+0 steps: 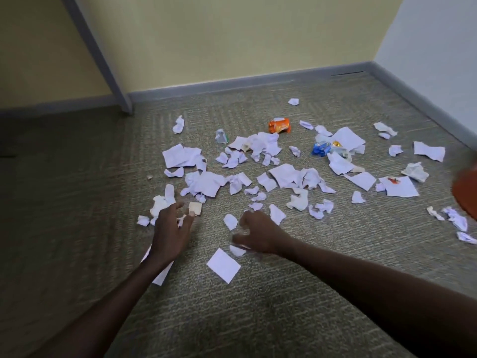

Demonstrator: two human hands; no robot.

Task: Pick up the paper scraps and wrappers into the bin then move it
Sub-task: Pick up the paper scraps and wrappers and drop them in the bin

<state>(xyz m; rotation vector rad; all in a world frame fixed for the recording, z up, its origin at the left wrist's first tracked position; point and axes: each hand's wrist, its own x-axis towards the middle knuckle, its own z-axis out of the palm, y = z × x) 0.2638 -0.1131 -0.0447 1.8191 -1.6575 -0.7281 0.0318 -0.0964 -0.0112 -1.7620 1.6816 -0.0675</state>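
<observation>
Several white paper scraps (206, 182) lie scattered over the carpet, with an orange wrapper (279, 125) and a blue wrapper (320, 148) among them. My left hand (171, 228) hovers over scraps at the near left of the pile, fingers spread, a small scrap at its fingertips. My right hand (258, 236) is blurred, fingers curled over a small crumpled scrap (237, 250). A flat white square of paper (224, 265) lies just in front of it. An orange rim, possibly the bin (467, 195), shows at the right edge.
Grey-green carpet (258, 319) runs to a yellow wall with a grey baseboard (232, 85). A slanted grey post (103, 60) meets the floor at the back left. A pale wall (438, 47) closes the right side.
</observation>
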